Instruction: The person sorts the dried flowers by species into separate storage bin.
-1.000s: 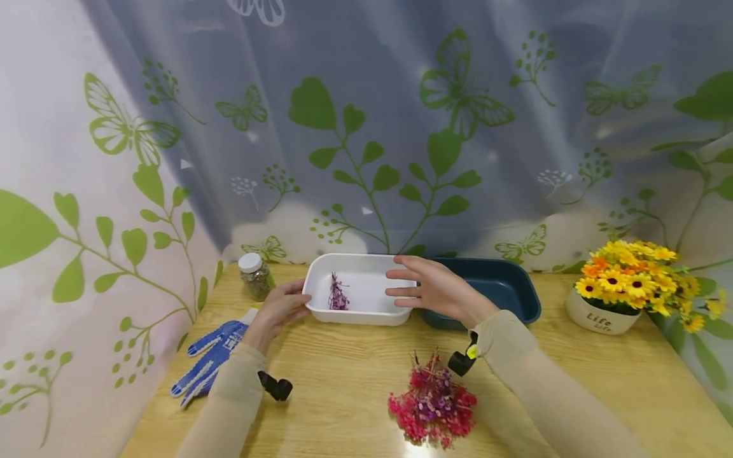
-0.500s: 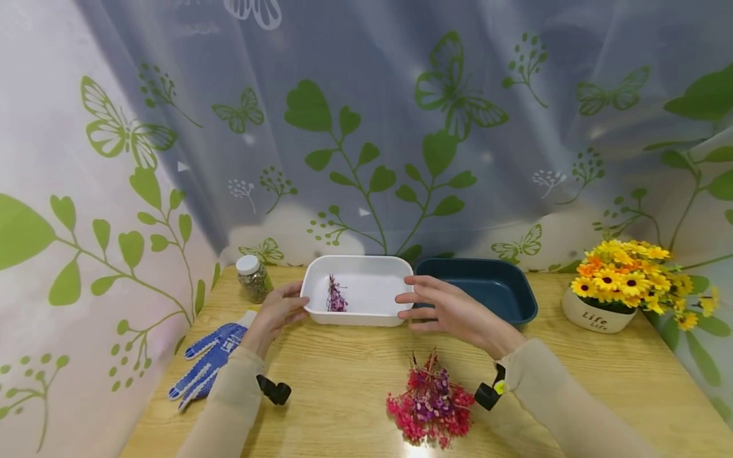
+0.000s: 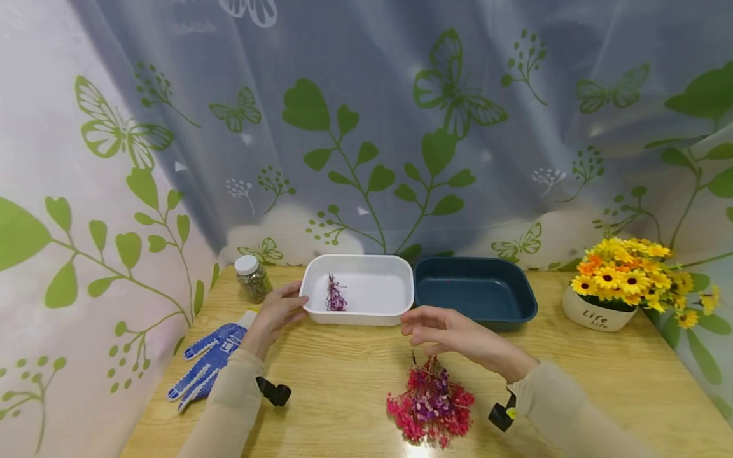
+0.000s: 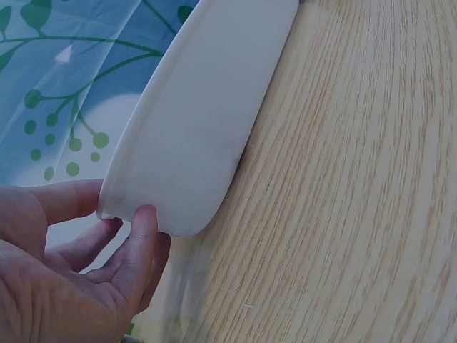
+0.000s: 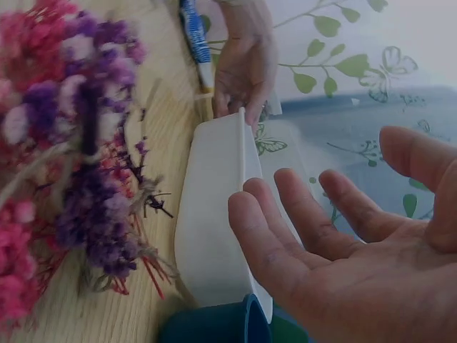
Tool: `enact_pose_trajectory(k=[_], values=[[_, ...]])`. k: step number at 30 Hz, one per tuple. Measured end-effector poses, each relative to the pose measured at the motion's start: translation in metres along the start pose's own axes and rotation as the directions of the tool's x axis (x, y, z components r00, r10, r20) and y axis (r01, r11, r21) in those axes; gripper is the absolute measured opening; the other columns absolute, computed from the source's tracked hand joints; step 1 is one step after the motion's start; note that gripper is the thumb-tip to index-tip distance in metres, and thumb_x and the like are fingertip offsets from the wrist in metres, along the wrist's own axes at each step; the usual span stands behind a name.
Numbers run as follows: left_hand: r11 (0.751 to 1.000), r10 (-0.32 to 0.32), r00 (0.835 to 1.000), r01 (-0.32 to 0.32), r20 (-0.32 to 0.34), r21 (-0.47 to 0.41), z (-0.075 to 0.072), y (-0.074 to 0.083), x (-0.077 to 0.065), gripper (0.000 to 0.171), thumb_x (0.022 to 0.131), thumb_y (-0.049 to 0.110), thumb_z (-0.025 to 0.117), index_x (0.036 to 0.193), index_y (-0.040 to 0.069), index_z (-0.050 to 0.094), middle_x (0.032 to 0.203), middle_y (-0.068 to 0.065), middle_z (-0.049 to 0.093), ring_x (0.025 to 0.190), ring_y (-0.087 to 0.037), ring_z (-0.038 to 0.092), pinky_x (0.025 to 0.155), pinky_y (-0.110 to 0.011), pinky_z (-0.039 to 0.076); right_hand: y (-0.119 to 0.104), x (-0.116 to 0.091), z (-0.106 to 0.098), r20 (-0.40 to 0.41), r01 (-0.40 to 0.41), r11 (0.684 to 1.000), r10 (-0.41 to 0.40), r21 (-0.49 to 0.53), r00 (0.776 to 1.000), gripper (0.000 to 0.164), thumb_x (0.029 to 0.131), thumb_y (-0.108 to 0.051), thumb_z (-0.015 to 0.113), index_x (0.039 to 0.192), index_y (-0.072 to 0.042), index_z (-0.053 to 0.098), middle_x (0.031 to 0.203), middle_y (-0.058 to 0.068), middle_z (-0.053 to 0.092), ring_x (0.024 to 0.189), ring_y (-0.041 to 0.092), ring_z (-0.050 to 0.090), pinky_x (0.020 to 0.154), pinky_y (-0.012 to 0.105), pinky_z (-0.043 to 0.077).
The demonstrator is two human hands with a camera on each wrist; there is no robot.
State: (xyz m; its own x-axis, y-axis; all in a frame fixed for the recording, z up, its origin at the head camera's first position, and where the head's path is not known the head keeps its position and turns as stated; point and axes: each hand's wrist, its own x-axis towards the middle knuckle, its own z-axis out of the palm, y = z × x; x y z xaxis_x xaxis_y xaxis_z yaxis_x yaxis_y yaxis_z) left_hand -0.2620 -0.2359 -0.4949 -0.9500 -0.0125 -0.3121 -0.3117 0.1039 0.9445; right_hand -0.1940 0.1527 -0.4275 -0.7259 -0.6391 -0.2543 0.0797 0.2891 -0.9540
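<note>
The left hand [image 3: 279, 312] grips the left end of the white tray [image 3: 375, 292] at its near corner. In the left wrist view, one digit bears on the rim, and a fingertip sits against the outer wall below it. The tray stands level on the table [image 3: 332, 394] and extends from this grip toward the right hand [image 3: 458, 334].

The right hand holds nothing. Its fingers are loosely bent and spaced apart, near the tray's right near corner; contact with the tray cannot be confirmed.

A purple sprig [image 3: 336, 298] lies inside the tray, in the left part, close to the gripping hand but apart from it. Its stems point toward the far wall, its blossoms toward the near wall.

A red and purple bouquet [image 3: 432, 404] lies on the table below the right hand in the head view, stems toward the trays. The blue tray [image 3: 475, 299] stands just beside the white tray, on the right.

A jar [image 3: 254, 280] stands beyond the left hand. A blue-and-white glove [image 3: 212, 359] lies left of that forearm. A flowerpot [image 3: 598, 312] with yellow flowers [image 3: 630, 277] stands at far right.
</note>
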Motion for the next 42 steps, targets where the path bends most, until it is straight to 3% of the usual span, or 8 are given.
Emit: enact_pose_trajectory(k=[4, 8, 12, 16, 24, 31, 34, 42], values=[[1.0, -0.004, 1.0, 0.004, -0.006, -0.008, 0.001, 0.001, 0.0, 0.057, 0.107, 0.009, 0.06, 0.16, 0.0, 0.041, 0.158, -0.027, 0.047, 0.115, -0.024, 0.067, 0.086, -0.023, 0.064, 0.001, -0.006, 0.007, -0.001, 0.041, 0.992, -0.041, -0.123, 0.999, 0.043, 0.109, -0.031, 0.06, 0.146, -0.009, 0.058, 0.142, 0.017, 0.062, 0.129, 0.037, 0.061, 0.099, 0.051, 0.059], [1.0, -0.01, 1.0, 0.01, -0.009, -0.014, 0.002, 0.001, 0.0, 0.058, 0.106, 0.008, 0.06, 0.16, 0.001, 0.041, 0.158, -0.027, 0.047, 0.114, -0.024, 0.066, 0.084, -0.021, 0.064, 0.002, -0.012, 0.02, -0.045, 0.089, 0.954, -0.106, -0.285, 0.993, 0.04, 0.107, -0.032, 0.063, 0.139, -0.008, 0.063, 0.13, 0.016, 0.066, 0.11, 0.026, 0.065, 0.087, 0.037, 0.059], [1.0, -0.021, 1.0, 0.021, -0.013, -0.012, 0.002, 0.0, -0.001, 0.058, 0.106, 0.008, 0.06, 0.16, 0.001, 0.04, 0.158, -0.027, 0.047, 0.112, -0.023, 0.067, 0.083, -0.02, 0.063, 0.004, -0.018, 0.038, -0.141, 0.034, 0.864, -0.12, -0.502, 0.983, 0.04, 0.102, -0.041, 0.069, 0.131, -0.014, 0.066, 0.115, 0.009, 0.065, 0.091, 0.015, 0.06, 0.075, 0.028, 0.052], [0.999, -0.031, 0.999, 0.03, -0.018, -0.017, 0.002, 0.001, -0.001, 0.058, 0.106, 0.009, 0.06, 0.16, 0.002, 0.041, 0.158, -0.027, 0.047, 0.11, -0.021, 0.067, 0.084, -0.021, 0.063, 0.007, -0.019, 0.055, -0.216, -0.075, 0.762, -0.087, -0.644, 0.973, 0.047, 0.098, -0.047, 0.073, 0.133, -0.016, 0.065, 0.112, 0.005, 0.064, 0.089, 0.015, 0.06, 0.073, 0.036, 0.053], [0.999, -0.041, 0.999, 0.04, -0.021, -0.016, 0.001, -0.001, 0.001, 0.056, 0.106, 0.011, 0.061, 0.159, 0.004, 0.043, 0.158, -0.024, 0.048, 0.103, -0.014, 0.068, 0.086, -0.021, 0.063, 0.016, -0.017, 0.076, -0.272, -0.217, 0.612, 0.003, -0.761, 0.962, 0.077, 0.086, -0.06, 0.081, 0.145, -0.018, 0.058, 0.126, 0.009, 0.064, 0.1, 0.03, 0.068, 0.069, 0.051, 0.059], [0.999, -0.049, 0.999, 0.048, -0.019, -0.024, 0.0, -0.004, 0.001, 0.057, 0.106, 0.014, 0.062, 0.16, 0.005, 0.043, 0.159, -0.024, 0.049, 0.096, -0.009, 0.069, 0.084, -0.021, 0.063, 0.024, -0.019, 0.085, -0.292, -0.234, 0.538, -0.024, -0.81, 0.956, 0.067, 0.088, -0.049, 0.083, 0.143, -0.017, 0.058, 0.124, 0.015, 0.068, 0.105, 0.038, 0.067, 0.071, 0.055, 0.06], [0.998, -0.058, 0.998, 0.057, -0.018, -0.029, -0.001, -0.005, 0.002, 0.057, 0.107, 0.014, 0.061, 0.16, 0.006, 0.043, 0.159, -0.023, 0.049, 0.097, -0.009, 0.069, 0.085, -0.02, 0.063, 0.028, -0.02, 0.088, -0.298, -0.224, 0.5, -0.072, -0.836, 0.952, 0.062, 0.087, -0.039, 0.083, 0.14, -0.015, 0.059, 0.118, 0.014, 0.069, 0.099, 0.036, 0.066, 0.064, 0.052, 0.059], [0.998, -0.049, 0.999, 0.049, -0.006, -0.042, 0.0, -0.006, 0.002, 0.058, 0.107, 0.014, 0.061, 0.16, 0.005, 0.042, 0.162, -0.023, 0.046, 0.111, -0.018, 0.069, 0.088, -0.021, 0.064, 0.03, -0.024, 0.09, -0.301, -0.189, 0.485, -0.163, -0.854, 0.94, 0.057, 0.082, -0.015, 0.077, 0.136, -0.014, 0.059, 0.108, 0.011, 0.064, 0.081, 0.026, 0.053, 0.047, 0.037, 0.042]])
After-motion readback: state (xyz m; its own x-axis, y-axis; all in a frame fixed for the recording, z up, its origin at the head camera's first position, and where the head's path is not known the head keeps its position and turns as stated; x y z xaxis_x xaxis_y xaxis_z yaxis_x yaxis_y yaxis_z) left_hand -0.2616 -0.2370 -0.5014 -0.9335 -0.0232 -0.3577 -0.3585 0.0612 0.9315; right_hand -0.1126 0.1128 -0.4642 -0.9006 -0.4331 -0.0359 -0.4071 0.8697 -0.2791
